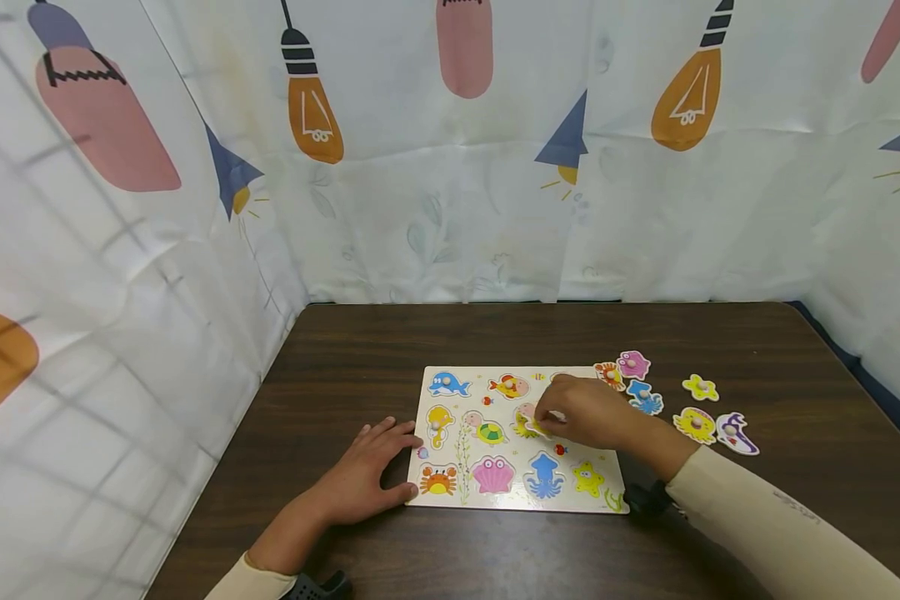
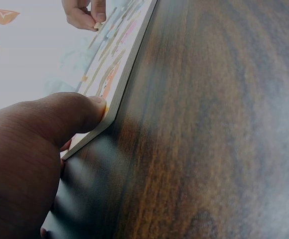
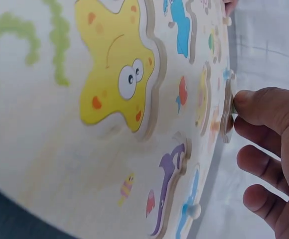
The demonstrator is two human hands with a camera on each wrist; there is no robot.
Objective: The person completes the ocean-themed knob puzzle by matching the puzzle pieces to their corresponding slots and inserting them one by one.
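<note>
Head view: the right hand (image 1: 588,414) pinches a puzzle piece (image 3: 227,112) over the puzzle board (image 1: 510,503); left hand (image 1: 363,479), thumb and fingers apart, presses one corner. Whale (image 1: 442,386) and fish (image 1: 517,388) look seated; six loose pieces, starfish (image 1: 702,390) included, seemingly remain.

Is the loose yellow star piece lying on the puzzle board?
No, the yellow star piece lies on the dark table, to the right of the puzzle board.
</note>
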